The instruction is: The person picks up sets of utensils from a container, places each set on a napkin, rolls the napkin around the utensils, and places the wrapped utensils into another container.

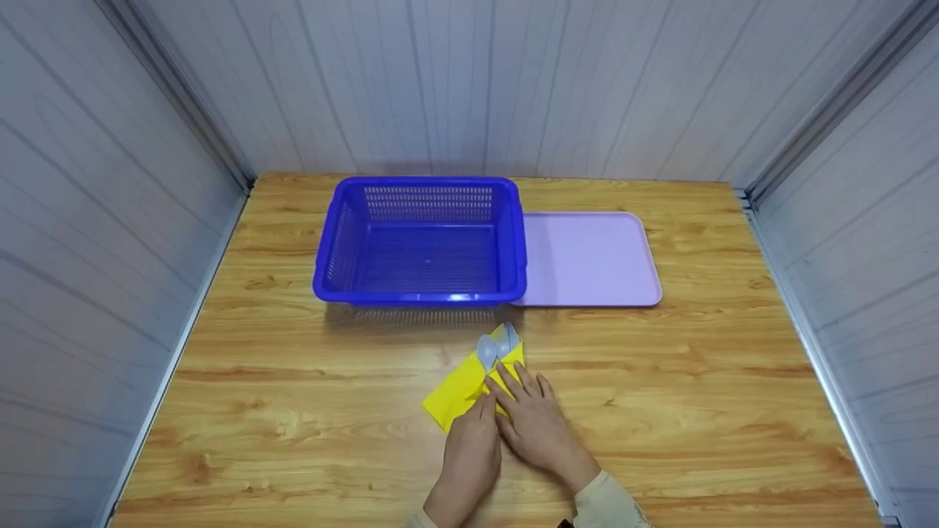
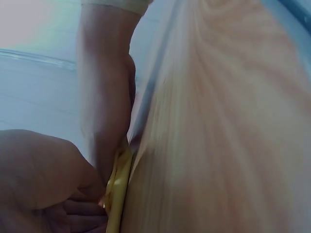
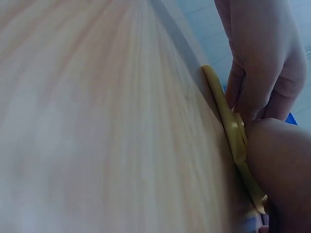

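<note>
A yellow napkin (image 1: 456, 390), folded over, lies on the wooden table with light grey cutlery tucked in it. A spoon's bowl (image 1: 487, 350) and the ends of other grey pieces (image 1: 508, 337) stick out at its far end. My right hand (image 1: 539, 425) rests on the napkin's right part, fingers spread and pressing it down. Close beside it, my left hand (image 1: 473, 447) pinches the napkin's near edge with curled fingers. In the right wrist view the left hand's fingers (image 3: 252, 92) come down onto the yellow fold (image 3: 235, 138). The cutlery handles are hidden inside the napkin.
Behind the napkin stands a blue plastic basket (image 1: 422, 299) with perforated sides. A pale pink tray (image 1: 587, 257) lies to its right, its left edge under the basket's rim in this view. White panel walls (image 1: 469, 88) enclose the wooden table (image 1: 697, 411) on three sides.
</note>
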`<state>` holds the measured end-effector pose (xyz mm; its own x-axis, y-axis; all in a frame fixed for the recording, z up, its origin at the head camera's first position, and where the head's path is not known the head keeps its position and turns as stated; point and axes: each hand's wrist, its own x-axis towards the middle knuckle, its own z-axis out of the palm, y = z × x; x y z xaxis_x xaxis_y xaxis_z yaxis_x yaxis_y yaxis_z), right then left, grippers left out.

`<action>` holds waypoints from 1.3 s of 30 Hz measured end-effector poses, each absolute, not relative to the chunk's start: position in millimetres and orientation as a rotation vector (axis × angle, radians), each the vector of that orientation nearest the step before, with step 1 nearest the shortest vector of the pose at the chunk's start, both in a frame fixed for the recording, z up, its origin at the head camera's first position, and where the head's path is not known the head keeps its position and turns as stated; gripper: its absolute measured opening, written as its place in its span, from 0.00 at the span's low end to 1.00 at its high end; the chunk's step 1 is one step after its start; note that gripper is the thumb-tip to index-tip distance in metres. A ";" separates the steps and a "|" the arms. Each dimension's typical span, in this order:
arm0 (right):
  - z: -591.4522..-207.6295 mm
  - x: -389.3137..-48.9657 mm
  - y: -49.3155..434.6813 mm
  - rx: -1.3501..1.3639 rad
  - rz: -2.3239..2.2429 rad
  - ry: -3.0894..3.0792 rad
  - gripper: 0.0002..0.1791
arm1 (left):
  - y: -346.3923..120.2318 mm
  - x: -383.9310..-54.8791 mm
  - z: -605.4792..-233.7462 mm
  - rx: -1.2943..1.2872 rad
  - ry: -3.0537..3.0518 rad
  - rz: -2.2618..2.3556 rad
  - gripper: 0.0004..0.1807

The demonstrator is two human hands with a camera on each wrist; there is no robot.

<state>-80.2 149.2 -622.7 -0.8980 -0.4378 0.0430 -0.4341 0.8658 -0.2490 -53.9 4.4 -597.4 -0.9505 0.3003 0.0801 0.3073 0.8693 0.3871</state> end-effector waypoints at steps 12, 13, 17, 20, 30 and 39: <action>-627.5 -76.3 148.2 -0.813 -0.420 2.991 0.28 | 4.1 -49.8 -605.1 -0.368 -3.019 -0.442 0.25; -627.6 -76.2 148.0 -0.809 -0.421 2.991 0.28 | 4.9 -49.1 -604.6 -0.359 -3.031 -0.428 0.24; -628.0 -75.7 145.9 -0.801 -0.446 2.988 0.27 | 8.8 -45.9 -603.4 -0.327 -3.047 -0.366 0.22; -627.7 -75.2 144.0 -0.799 -0.453 2.988 0.27 | 9.7 -43.7 -603.4 -0.317 -3.062 -0.332 0.21; -620.1 -82.7 143.3 -0.770 -0.347 3.028 0.27 | 5.0 -54.5 -597.2 -0.340 -3.083 -0.375 0.22; -624.6 -85.7 142.4 -0.755 -0.438 3.042 0.26 | 3.1 -61.4 -594.7 -0.357 -3.043 -0.364 0.17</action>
<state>-85.7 142.4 -624.6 -0.8860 -0.4551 0.0886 -0.4616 0.8480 -0.2605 -61.4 3.1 -594.7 -0.9716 0.2214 0.0830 0.2347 0.9454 0.2261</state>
